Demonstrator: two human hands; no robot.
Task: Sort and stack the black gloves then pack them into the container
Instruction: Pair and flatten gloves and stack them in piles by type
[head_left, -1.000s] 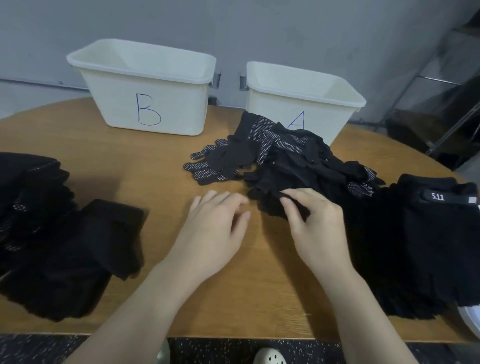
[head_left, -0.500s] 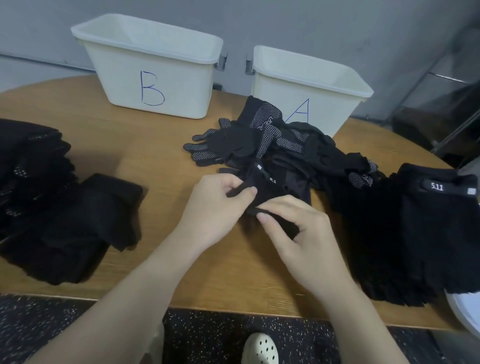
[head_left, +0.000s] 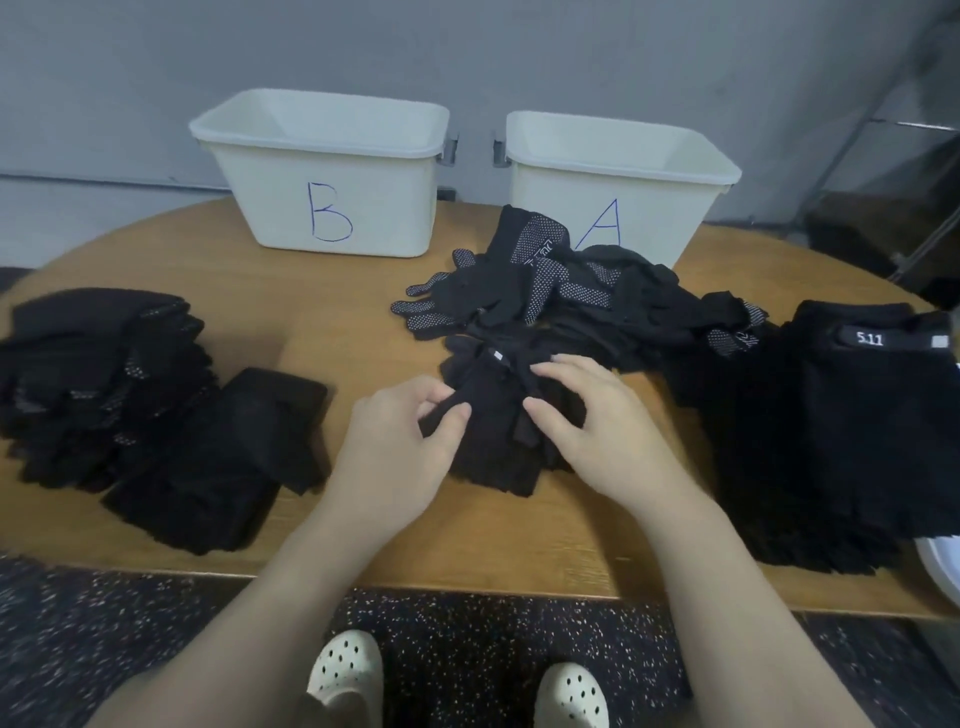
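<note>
A person stands at a rounded wooden bench, seen from above. Near the middle of the bench, both hands work on one black glove. The left hand pinches the glove's left edge between thumb and curled fingers. The right hand grips the glove's right side, thumb against the fabric and fingers curved over it. The glove lies on the bench at the near edge of a loose pile of black gloves, some with white dotted palms. This pile sits just in front of two white containers at the far side: container B on the left and container A on the right, side by side. On the far left lies a stack of black gloves, with a second, plainer stack just beside it, nearer the centre. On the right is a large stack of black gloves, the top one bearing a "5.11" label. Below the bench edge, two pale perforated clogs show on a dark speckled floor.
</note>
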